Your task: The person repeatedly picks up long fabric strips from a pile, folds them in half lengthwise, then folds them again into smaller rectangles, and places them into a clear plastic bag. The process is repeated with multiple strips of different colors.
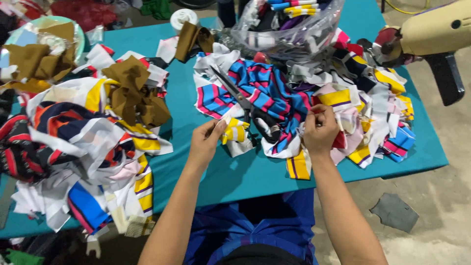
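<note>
My left hand point(206, 140) pinches a small yellow and white striped fabric scrap point(234, 131) at the near edge of a blue, pink and black striped cloth pile point(265, 93). My right hand point(320, 128) grips the edge of striped fabric pieces in the pile point(353, 122) at the right, fingers closed on red and white cloth. Black-handled scissors point(235, 93) lie on the blue striped cloth between and just beyond my hands.
The teal table point(235, 176) carries a big heap of striped and brown scraps point(93, 132) at the left. A clear plastic bag of cloth point(289, 24) stands at the back. A beige electric cutter point(431, 37) sits at the right edge. Concrete floor lies to the right.
</note>
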